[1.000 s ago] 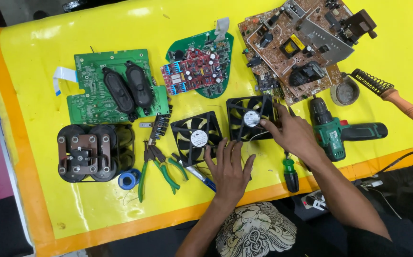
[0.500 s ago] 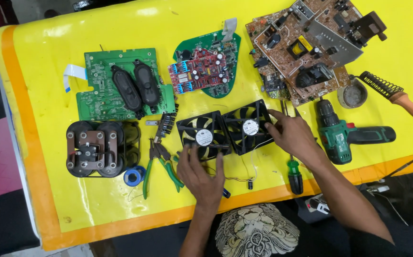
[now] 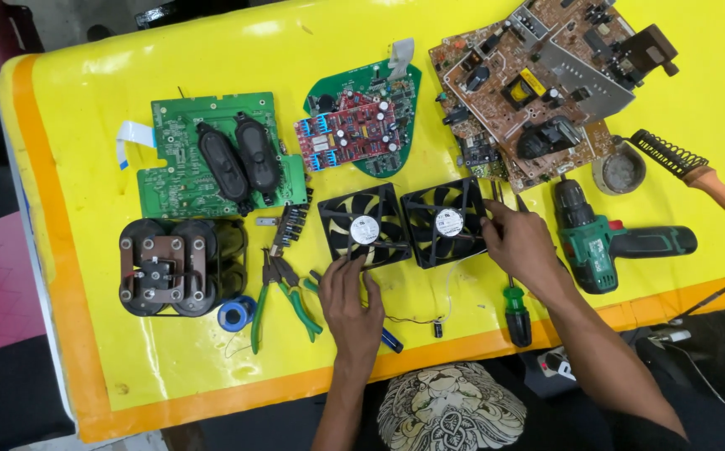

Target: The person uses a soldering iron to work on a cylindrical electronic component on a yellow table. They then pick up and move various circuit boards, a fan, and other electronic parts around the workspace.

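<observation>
Two black cooling fans sit side by side at the middle of the yellow table (image 3: 87,108). His left hand (image 3: 350,305) lies flat below the left fan (image 3: 364,227), fingers spread, tips touching its lower edge. His right hand (image 3: 522,244) pinches the right edge of the right fan (image 3: 444,222). Green pliers (image 3: 283,294) lie left of the left hand; a green drill (image 3: 608,242) rests right of the right hand.

Yellow table (image 3: 170,58): circuit boards (image 3: 204,159), two fans (image 3: 364,227), drill (image 3: 608,242), pliers (image 3: 283,292), possibly capacitors (image 3: 180,266).
</observation>
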